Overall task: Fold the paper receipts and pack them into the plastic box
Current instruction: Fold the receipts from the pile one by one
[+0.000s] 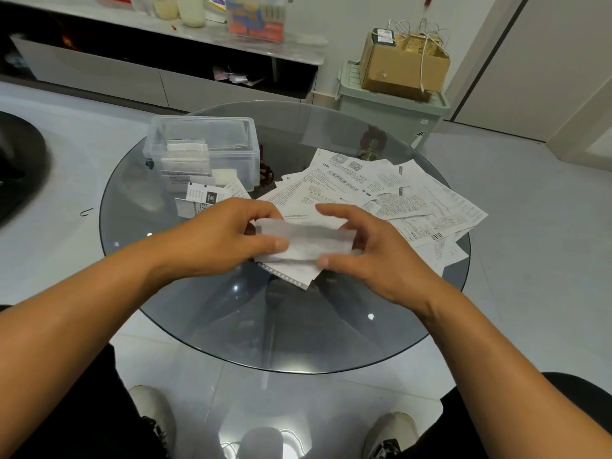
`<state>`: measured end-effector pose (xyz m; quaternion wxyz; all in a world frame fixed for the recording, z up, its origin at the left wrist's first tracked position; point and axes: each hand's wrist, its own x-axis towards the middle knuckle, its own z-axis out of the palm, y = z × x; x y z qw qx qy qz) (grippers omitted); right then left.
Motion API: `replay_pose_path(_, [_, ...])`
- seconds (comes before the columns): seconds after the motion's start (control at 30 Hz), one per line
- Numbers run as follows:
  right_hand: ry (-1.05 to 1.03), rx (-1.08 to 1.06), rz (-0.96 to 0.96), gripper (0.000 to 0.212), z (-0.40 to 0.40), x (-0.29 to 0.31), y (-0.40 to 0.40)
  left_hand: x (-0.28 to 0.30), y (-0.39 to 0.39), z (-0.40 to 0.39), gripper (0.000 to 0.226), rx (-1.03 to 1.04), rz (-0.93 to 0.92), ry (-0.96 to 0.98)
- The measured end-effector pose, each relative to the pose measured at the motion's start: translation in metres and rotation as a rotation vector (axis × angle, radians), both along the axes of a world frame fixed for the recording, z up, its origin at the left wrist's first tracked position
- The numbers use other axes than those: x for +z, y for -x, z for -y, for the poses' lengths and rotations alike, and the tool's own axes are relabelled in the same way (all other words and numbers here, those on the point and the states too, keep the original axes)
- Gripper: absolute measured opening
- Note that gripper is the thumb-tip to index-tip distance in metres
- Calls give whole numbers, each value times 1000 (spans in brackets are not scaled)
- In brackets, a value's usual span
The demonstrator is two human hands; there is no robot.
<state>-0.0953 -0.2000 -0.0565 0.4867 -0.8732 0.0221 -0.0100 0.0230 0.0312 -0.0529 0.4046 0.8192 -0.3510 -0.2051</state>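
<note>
While it is hanging just above the round smoked-glass table, a white, creased paper receipt is showing two soft horizontal folds, and its faint print is too blurred to read. A second sheet with a perforated, punched edge is sticking out from beneath it. The receipt is sitting between both hands, over the near middle of the table. The left hand is pinching the receipt's left end, thumb lying on top and curled fingers tucked behind. The right hand is gripping the right end, its thumb pressing the lower corner while its curved fingers are arching over the upper edge.

Beyond the receipt, toward the table's far right, a loose spread of printed white slips and leaflets is lying overlapped. At the table's far left, a clear rectangular plastic box is standing open, with folded papers stacked upright inside its left part. A few folded black-and-white printed slips are lying just in front of the box, near the left hand.
</note>
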Motion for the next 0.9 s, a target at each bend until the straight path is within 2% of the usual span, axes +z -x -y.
replay_pose_path(0.07, [-101, -106, 62, 57, -5, -6, -3, -5, 3, 5, 5, 92, 18, 42])
replay_pose_path(0.13, [-111, -210, 99, 51, -12, -13, -6, -9, 5, 10, 12, 174, 51, 53])
replay_pose_path(0.27, [-23, -350, 149, 51, -23, -24, -14, -11, 9, 14, 75, 184, 206, 2])
replay_pose_path(0.33, [64, -383, 139, 60, -25, -24, -16, -14, 7, 15, 88, 150, 359, -63])
replay_pose_path(0.4, [190, -396, 120, 70, -26, -24, -18, -17, 5, 14, 79, 121, 552, -159])
replay_pose_path(0.53, [499, -444, 48, 74, -28, -17, -18, -21, -1, 14, 34, -78, 870, -166])
replay_pose_path(0.57, [508, -449, 23, 72, -28, -13, -18, -22, -1, 14, 27, -119, 868, -169])
replay_pose_path(0.63, [419, -446, -38, 68, -26, -7, -18, -23, -1, 15, 25, -149, 741, -177])
replay_pose_path(0.7, [245, -437, -80, 66, -24, -5, -19, -23, -2, 14, 29, -126, 632, -182])
replay_pose_path(0.77, [68, -418, -34, 66, -25, -5, -18, -23, -4, 13, 34, -106, 569, -206])
replay_pose_path(0.83, [-75, -351, 66, 64, -28, -3, -16, -22, -4, 14, 45, -78, 491, -209])
replay_pose_path(0.9, [-112, -256, 94, 55, -32, 1, -13, -17, -1, 16, 72, -2, 297, -149])
